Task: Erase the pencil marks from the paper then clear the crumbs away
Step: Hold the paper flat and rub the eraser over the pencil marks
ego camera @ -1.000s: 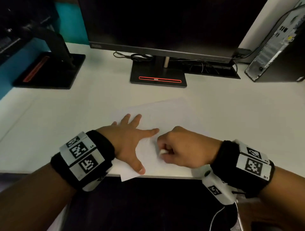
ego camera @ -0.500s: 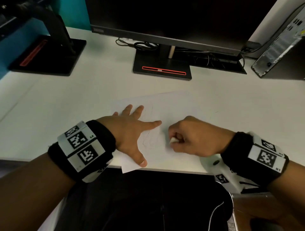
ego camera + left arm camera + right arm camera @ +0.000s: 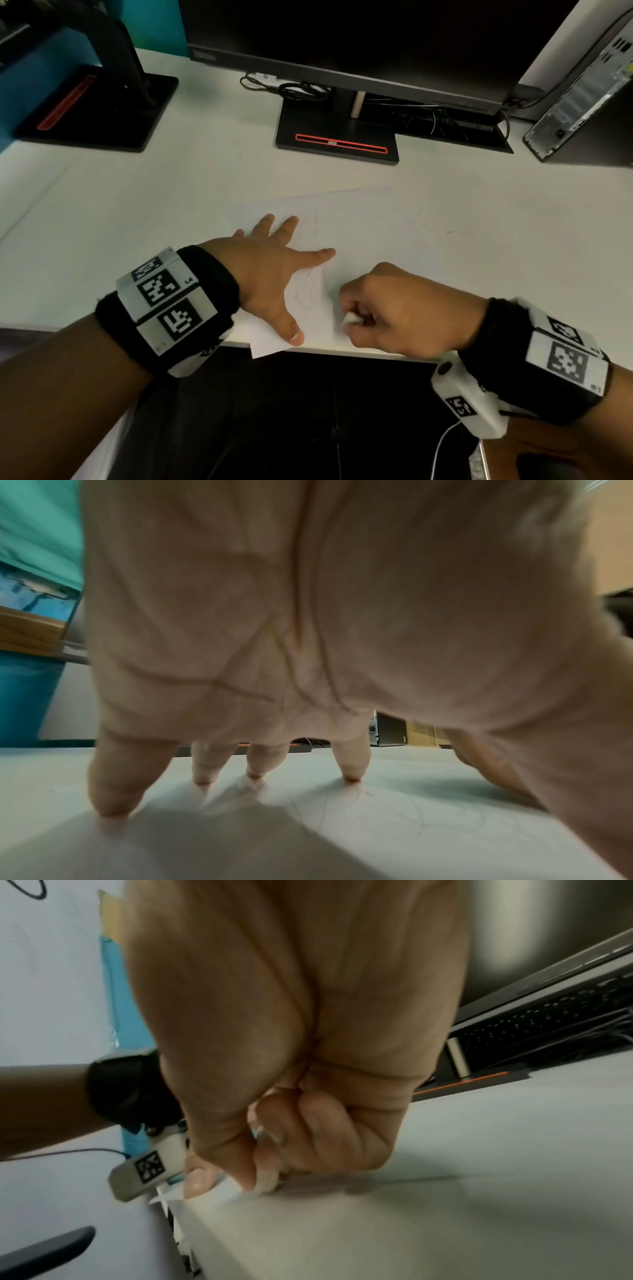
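With the paper (image 3: 342,233) overhanging the desk's (image 3: 137,219) front edge, pinned by the flat, spread left hand (image 3: 274,274), the right hand (image 3: 394,311) pinching the eraser (image 3: 352,319) may crumple it if rubbing hard

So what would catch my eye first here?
Two hands at the desk's near edge, each wrist banded with black-and-white tags. The left hand is spread flat on a paper with faint pencil lines; the right hand pinches a white eraser against it. Behind stands a dark monitor.
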`<action>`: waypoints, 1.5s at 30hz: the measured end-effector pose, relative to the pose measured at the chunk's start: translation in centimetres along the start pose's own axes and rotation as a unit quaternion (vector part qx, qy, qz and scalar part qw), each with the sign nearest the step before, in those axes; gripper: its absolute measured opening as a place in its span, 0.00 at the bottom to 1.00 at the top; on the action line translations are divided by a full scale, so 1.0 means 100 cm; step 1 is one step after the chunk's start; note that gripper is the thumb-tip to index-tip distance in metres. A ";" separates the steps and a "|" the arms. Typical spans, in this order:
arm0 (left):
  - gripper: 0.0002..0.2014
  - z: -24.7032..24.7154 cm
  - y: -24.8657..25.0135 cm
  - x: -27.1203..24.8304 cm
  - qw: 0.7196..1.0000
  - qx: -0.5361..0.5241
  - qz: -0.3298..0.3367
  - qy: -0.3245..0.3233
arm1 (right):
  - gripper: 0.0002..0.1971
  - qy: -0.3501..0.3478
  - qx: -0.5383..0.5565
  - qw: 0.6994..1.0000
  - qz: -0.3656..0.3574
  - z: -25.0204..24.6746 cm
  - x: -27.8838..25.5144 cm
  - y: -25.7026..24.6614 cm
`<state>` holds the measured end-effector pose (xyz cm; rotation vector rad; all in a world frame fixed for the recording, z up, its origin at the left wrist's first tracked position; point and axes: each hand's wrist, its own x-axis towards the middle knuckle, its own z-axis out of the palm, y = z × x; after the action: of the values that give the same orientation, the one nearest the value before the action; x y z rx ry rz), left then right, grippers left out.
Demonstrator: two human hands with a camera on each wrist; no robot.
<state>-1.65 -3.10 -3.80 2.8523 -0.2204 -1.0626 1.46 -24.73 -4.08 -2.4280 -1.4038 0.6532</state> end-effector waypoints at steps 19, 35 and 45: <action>0.63 0.000 0.001 0.000 1.000 -0.005 0.001 -0.009 | 0.11 0.030 -0.007 0.999 0.024 0.003 0.013 -0.002; 0.63 0.000 0.000 -0.001 1.000 -0.008 0.001 -0.007 | 0.12 0.021 0.004 0.999 0.037 -0.009 0.022 0.003; 0.64 0.002 0.000 0.000 1.000 -0.005 0.003 -0.006 | 0.12 -0.013 0.009 1.000 0.022 0.000 0.019 -0.007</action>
<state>-1.75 -3.10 -3.93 2.8345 -0.2237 -1.0778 1.77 -22.70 -4.23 -2.4513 -1.3520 0.7058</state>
